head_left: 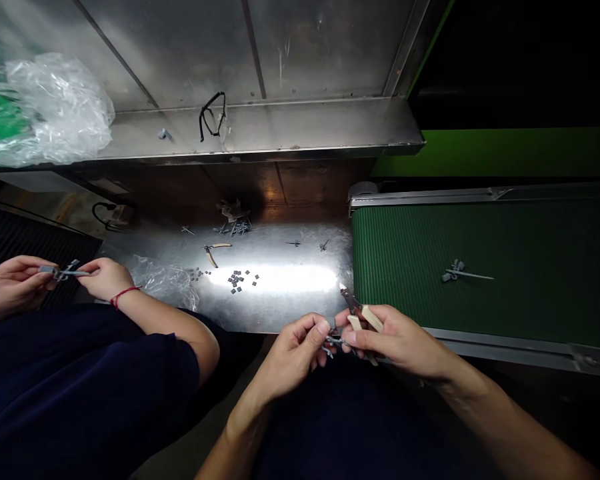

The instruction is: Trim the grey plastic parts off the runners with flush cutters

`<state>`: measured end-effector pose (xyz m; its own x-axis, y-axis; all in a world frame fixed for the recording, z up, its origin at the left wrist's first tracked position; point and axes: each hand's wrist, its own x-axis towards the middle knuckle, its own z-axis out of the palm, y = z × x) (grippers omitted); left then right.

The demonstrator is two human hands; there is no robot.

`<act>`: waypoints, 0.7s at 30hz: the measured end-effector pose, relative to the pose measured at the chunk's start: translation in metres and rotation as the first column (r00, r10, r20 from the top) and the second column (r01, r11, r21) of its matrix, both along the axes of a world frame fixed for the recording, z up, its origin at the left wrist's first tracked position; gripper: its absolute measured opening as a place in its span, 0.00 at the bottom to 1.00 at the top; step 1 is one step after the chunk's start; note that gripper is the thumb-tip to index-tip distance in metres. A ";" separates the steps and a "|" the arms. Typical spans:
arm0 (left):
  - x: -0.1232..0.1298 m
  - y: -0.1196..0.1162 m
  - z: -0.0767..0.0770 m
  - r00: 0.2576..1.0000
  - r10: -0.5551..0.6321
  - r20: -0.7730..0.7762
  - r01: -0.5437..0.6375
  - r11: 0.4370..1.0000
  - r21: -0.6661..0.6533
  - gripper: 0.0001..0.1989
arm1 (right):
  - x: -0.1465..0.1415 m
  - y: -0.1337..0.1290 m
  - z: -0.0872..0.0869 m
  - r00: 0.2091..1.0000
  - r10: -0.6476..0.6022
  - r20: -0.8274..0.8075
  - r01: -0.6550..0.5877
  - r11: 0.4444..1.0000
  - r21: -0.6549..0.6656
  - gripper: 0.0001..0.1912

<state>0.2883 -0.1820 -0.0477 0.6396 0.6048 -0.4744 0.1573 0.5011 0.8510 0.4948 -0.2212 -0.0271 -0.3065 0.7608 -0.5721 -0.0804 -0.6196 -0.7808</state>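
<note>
Between thumb and fingers, my left hand (300, 347) pinches a small grey plastic part (332, 341) with thin prongs. My right hand (393, 340) is closed around side cutters (359, 309) with cream handles, their jaws pointing up and left. Its thumb and fingertip also reach the grey part's right end. Both hands are close together at the metal table's (290, 313) front edge. Small square grey pieces (237, 280) lie scattered on the table ahead and to the left. A second pair of cutters (215, 252) rests open behind them.
To the right, a green conveyor belt (530, 267) carries a grey sword-like part (463, 272). At left a co-worker's hands (105, 277) hold a similar part. Clear plastic bags (60, 110) and black-framed glasses (213, 117) lie on the metal shelf (305, 127). More grey parts (237, 227) are piled below it.
</note>
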 end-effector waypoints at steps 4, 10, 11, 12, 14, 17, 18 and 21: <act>0.000 -0.001 -0.001 0.999 0.026 0.020 -0.025 0.996 -0.089 0.20 | -0.001 0.000 0.002 1.000 -0.023 -0.013 0.023 0.999 -0.032 0.20; -0.002 0.000 -0.001 0.991 0.112 -0.071 -0.115 0.992 -0.048 0.20 | -0.002 0.001 0.007 0.999 -0.031 0.012 0.031 0.999 -0.025 0.19; -0.001 0.001 -0.001 0.991 0.108 -0.083 -0.112 0.993 -0.047 0.20 | -0.003 0.001 0.006 0.999 -0.032 0.024 0.033 0.999 -0.010 0.18; 0.000 0.000 -0.001 0.989 0.114 -0.093 -0.119 0.992 -0.046 0.20 | -0.004 0.001 0.005 0.999 -0.037 0.038 0.037 0.999 0.003 0.18; 0.002 -0.002 0.000 0.962 0.233 -0.143 -0.230 0.973 0.037 0.19 | -0.006 0.001 0.001 0.996 -0.057 0.070 0.056 0.998 0.020 0.17; 0.005 -0.013 0.005 0.847 0.506 -0.165 -0.402 0.811 0.425 0.14 | -0.008 0.000 -0.006 0.986 -0.100 0.131 0.094 0.994 0.057 0.17; 0.006 -0.017 0.008 0.843 0.519 -0.141 -0.371 0.751 0.546 0.13 | -0.009 0.000 -0.008 0.982 -0.109 0.154 0.098 0.992 0.074 0.17; 0.008 -0.026 0.015 0.941 0.313 -0.126 -0.146 0.716 0.683 0.14 | -0.009 -0.001 -0.011 0.972 -0.117 0.205 0.092 0.987 0.128 0.16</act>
